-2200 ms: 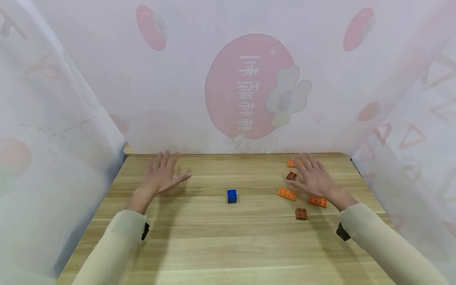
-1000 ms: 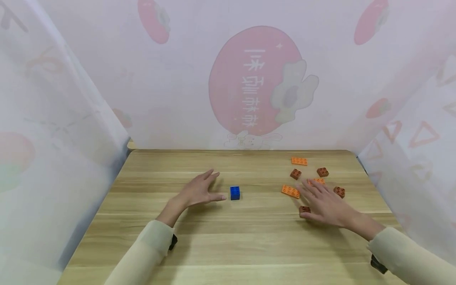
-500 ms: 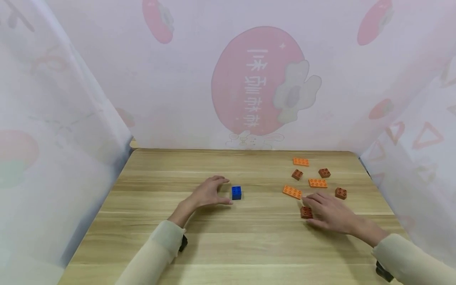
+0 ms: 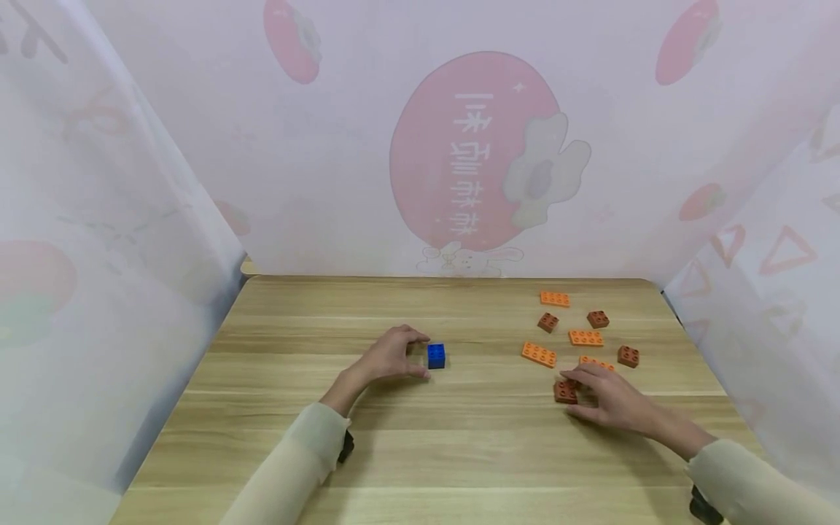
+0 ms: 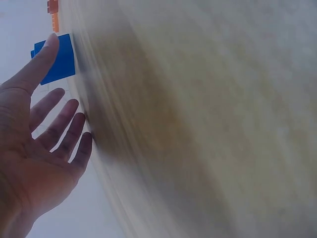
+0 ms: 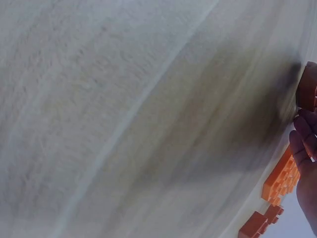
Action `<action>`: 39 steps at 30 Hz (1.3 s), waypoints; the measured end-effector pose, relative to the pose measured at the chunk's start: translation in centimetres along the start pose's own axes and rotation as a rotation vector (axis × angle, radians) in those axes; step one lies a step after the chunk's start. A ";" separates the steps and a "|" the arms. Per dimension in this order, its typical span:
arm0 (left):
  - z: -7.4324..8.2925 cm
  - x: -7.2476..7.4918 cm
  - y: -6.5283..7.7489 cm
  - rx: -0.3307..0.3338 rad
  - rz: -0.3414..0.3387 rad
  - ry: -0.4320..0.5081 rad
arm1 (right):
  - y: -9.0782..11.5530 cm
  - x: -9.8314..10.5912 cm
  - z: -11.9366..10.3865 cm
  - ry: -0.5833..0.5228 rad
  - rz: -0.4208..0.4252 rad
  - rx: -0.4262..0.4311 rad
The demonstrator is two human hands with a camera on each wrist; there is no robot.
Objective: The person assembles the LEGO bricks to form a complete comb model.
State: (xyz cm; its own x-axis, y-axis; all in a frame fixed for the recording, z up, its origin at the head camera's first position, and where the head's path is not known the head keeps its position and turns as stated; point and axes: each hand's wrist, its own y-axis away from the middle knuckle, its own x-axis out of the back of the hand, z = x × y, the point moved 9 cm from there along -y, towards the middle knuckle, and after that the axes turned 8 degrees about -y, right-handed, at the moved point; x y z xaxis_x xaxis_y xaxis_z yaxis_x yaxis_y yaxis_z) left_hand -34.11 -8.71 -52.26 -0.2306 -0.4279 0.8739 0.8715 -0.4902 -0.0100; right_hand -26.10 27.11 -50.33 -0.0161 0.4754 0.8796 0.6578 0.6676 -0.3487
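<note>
In the head view a blue toy brick [image 4: 436,356] stands alone on the wooden table. Just left of it is my left hand [image 4: 391,356], thumb and fingers spread apart, the fingertips near the brick's left side. The left wrist view shows the thumb in front of the blue brick [image 5: 60,62], with the other fingers loosely bent. My right hand [image 4: 610,397] is beside a brown brick [image 4: 564,392], thumb near its front and fingers over its back right corner. In the right wrist view the fingertips [image 6: 298,144] lie close to the brown brick [image 6: 307,88]; contact is unclear.
Flat orange bricks [image 4: 539,354] and small brown bricks [image 4: 628,356] lie scattered behind the right hand. One orange brick [image 4: 596,362] is partly hidden by its fingers. A printed white curtain [image 4: 315,182] rises behind the table and at both sides.
My left hand has moved right from the table's left side to the blue brick. My right hand has come down and nearer, from above the orange bricks to the front brown brick.
</note>
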 end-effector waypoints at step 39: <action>0.0 -0.2 -0.9 0.013 0.022 0.098 | -0.7 0.0 1.2 -0.330 0.106 -0.122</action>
State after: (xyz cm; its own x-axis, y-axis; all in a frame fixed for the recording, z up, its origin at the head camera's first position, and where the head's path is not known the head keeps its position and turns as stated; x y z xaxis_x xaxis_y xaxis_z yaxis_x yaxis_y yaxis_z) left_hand -34.88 -8.19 -52.38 -0.2520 -0.5108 0.8220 0.8824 -0.4700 -0.0215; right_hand -27.47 27.28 -50.45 -0.1723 0.7105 0.6823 0.7534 0.5413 -0.3734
